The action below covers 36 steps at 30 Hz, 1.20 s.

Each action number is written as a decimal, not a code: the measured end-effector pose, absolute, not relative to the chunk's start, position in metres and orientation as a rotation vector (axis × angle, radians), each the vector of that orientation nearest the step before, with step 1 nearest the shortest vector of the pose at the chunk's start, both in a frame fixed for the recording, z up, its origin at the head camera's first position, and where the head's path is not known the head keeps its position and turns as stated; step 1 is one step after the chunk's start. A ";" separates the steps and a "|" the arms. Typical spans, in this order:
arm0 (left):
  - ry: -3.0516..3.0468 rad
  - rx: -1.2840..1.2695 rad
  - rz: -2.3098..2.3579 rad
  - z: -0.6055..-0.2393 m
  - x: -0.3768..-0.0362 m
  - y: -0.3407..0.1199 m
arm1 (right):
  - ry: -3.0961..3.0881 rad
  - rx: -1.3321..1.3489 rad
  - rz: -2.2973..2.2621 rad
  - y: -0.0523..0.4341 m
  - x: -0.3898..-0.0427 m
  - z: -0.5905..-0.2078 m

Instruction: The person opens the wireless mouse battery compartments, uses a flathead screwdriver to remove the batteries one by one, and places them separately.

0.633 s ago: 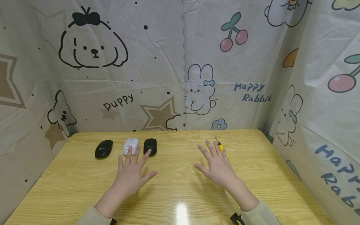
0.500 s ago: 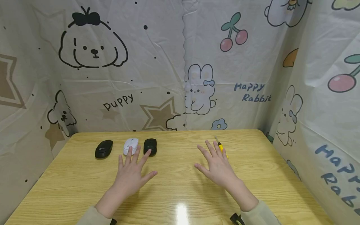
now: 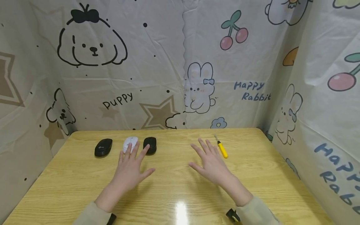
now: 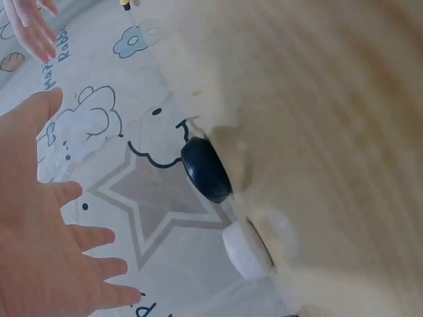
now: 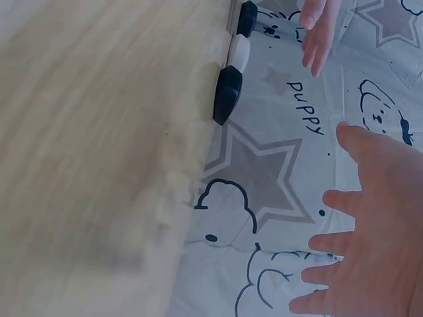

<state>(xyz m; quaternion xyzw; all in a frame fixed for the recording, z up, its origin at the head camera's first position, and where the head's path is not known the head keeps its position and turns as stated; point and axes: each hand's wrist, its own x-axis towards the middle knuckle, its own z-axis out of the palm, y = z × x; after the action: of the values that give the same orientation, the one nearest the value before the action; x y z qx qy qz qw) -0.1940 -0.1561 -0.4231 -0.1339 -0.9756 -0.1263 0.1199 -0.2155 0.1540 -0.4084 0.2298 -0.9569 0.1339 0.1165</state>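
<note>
My left hand [image 3: 130, 169] hovers flat over the wooden table [image 3: 174, 190], fingers spread, holding nothing; its fingertips overlap a white mouse [image 3: 129, 144] and a black mouse [image 3: 150, 144] in the head view. A second black mouse [image 3: 103, 147] lies further left. My right hand [image 3: 209, 162] is also spread and empty, just left of a yellow-handled screwdriver [image 3: 221, 148]. The left wrist view shows my left hand [image 4: 39, 251], the black mouse [image 4: 205, 170] and white mouse [image 4: 246, 249]. The right wrist view shows my right hand [image 5: 373, 224] and the mice [image 5: 228, 92].
A cartoon-printed cloth backdrop [image 3: 180, 68] walls the table on the back, left and right sides. The table's near half holds nothing but a light reflection [image 3: 181, 212].
Both hands have shifted slightly left and forward; the right hand no longer covers the screwdriver, which now lies fully in view.
</note>
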 end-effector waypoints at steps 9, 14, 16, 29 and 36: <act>-2.726 -0.393 -0.390 -0.412 -0.218 -0.159 | -2.730 0.815 0.409 0.129 -0.236 -0.393; -2.762 -0.331 -0.566 -0.408 -0.232 -0.160 | -2.709 0.840 0.445 0.117 -0.249 -0.389; -2.779 -0.304 -0.647 -0.406 -0.238 -0.160 | -2.716 0.829 0.502 0.112 -0.255 -0.388; -2.819 -0.154 -1.123 -0.399 -0.271 -0.164 | -2.767 0.821 1.144 0.085 -0.294 -0.388; -2.851 -0.051 -1.335 -0.404 -0.284 -0.168 | -2.766 0.820 1.408 0.069 -0.309 -0.398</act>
<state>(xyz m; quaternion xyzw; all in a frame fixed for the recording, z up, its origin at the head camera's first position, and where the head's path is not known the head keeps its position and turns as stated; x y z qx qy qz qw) -0.2844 -0.1683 -0.4044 -0.0161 -0.9055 -0.4240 -0.0034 -0.3089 0.0693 -0.3979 0.2555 -0.8611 0.4382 -0.0341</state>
